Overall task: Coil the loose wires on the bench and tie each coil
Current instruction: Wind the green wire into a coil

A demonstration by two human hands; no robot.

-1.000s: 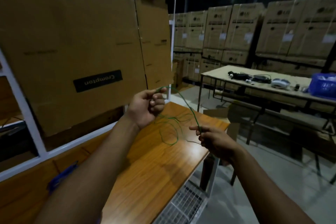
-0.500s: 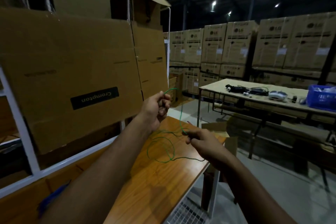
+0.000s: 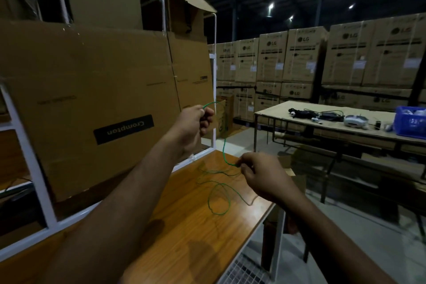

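Observation:
A thin green wire (image 3: 224, 145) runs from my left hand (image 3: 196, 122) down to my right hand (image 3: 258, 174). My left hand grips one end, raised above the far end of the wooden bench (image 3: 184, 226). Lower and to the right, my right hand pinches the wire near the bench's far corner. Below the hands the rest of the wire lies in loose loops (image 3: 219, 198) on the bench top.
Large cardboard boxes (image 3: 92, 99) in a white metal frame (image 3: 30, 163) stand close along the left of the bench. A second table (image 3: 334, 122) at right carries black cables, a white device and a blue crate (image 3: 411, 122). Stacked cartons fill the back wall.
My left hand has risen with the wire end, stretching a longer span between the hands. My right hand stays pinching the wire near the bench corner, and the camera has tilted upward.

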